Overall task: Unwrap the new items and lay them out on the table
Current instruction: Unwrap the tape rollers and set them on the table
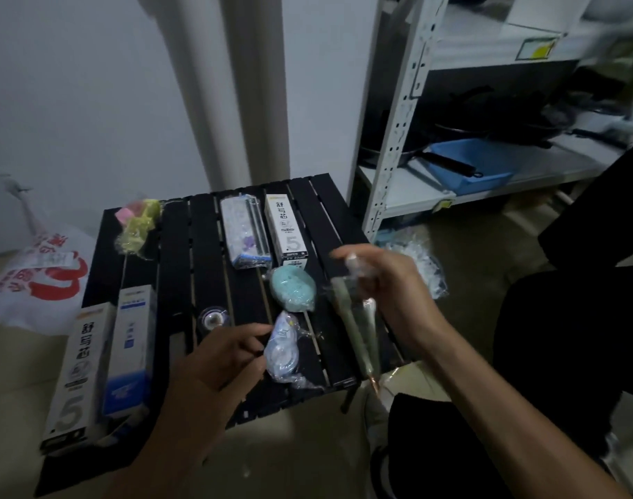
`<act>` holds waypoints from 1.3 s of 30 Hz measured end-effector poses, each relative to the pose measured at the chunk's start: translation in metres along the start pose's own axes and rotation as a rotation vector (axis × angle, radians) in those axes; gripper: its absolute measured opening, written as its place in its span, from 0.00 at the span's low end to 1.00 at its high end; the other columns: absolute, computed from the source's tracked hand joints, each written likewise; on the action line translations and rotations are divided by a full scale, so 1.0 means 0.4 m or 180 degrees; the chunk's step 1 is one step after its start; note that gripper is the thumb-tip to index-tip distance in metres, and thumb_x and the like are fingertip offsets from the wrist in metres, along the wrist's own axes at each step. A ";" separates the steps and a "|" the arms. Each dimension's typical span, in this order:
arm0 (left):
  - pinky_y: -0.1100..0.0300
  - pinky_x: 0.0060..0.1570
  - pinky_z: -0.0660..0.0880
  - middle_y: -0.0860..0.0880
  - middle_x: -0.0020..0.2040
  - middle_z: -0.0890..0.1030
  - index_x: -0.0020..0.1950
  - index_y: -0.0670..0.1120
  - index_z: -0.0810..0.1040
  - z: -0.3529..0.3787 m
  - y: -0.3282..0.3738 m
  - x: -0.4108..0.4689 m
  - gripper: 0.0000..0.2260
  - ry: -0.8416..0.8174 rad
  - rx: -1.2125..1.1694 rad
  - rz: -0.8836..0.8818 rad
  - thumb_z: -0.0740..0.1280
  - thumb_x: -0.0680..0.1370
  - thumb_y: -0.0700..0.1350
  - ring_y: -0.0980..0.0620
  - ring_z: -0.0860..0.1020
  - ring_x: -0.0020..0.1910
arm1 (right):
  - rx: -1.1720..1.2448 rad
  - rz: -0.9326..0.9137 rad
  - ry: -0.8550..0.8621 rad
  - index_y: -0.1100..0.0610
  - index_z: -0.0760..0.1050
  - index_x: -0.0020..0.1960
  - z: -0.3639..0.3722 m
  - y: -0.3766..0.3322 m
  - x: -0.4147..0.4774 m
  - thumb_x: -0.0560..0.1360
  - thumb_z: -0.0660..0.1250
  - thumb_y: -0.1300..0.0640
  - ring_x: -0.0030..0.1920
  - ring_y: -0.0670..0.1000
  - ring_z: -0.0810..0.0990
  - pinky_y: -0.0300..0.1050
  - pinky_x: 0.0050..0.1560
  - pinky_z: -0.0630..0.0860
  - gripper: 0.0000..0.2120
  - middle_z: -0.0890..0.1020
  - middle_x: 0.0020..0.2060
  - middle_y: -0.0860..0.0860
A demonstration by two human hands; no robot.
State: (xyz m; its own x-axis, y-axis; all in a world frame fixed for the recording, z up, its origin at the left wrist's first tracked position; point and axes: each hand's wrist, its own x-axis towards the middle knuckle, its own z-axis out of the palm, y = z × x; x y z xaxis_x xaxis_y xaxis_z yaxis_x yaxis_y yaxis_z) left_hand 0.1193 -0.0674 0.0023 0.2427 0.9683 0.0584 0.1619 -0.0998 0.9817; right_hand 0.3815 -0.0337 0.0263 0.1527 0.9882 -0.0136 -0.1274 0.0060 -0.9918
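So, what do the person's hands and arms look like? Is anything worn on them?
The left hand and the right hand are bare, with no gloves and no ring that I can see. The left forearm and the right forearm show no sleeve, watch or bracelet up to the picture's edge. The right hand is blurred, so small details there cannot be told.

Two white boxes and one blue box are counted. One teal item and one pink-yellow item are recorded
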 end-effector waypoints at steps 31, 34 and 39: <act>0.51 0.25 0.61 0.34 0.41 0.78 0.51 0.44 0.82 0.027 -0.086 0.091 0.15 -0.0175 -0.0820 -0.0308 0.66 0.69 0.30 0.42 0.70 0.23 | -0.0769 0.1643 0.1989 0.61 0.67 0.77 -0.526 0.332 0.349 0.84 0.64 0.61 0.51 0.62 0.85 0.46 0.36 0.85 0.22 0.76 0.67 0.60; 0.51 0.26 0.61 0.35 0.40 0.78 0.49 0.44 0.82 0.042 -0.067 0.106 0.13 -0.0210 -0.0828 -0.0269 0.66 0.70 0.30 0.44 0.69 0.22 | -0.1700 0.2006 0.1947 0.62 0.68 0.75 -0.534 0.333 0.313 0.83 0.62 0.65 0.41 0.61 0.87 0.45 0.30 0.83 0.21 0.77 0.66 0.64; 0.61 0.27 0.69 0.36 0.39 0.77 0.49 0.44 0.81 0.057 -0.037 0.132 0.10 -0.0352 -0.0623 -0.0102 0.70 0.73 0.31 0.46 0.70 0.23 | -0.2325 0.1515 0.1857 0.61 0.77 0.62 -0.448 0.240 0.297 0.82 0.59 0.62 0.38 0.57 0.88 0.48 0.35 0.82 0.12 0.82 0.54 0.57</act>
State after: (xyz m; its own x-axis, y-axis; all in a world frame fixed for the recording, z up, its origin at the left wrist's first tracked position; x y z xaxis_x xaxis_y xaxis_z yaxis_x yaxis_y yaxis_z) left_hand 0.1516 -0.0202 -0.0132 0.3456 0.9382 0.0171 -0.0148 -0.0128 0.9998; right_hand 0.5630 0.0567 -0.0933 0.7158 0.6359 -0.2886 0.2947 -0.6498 -0.7007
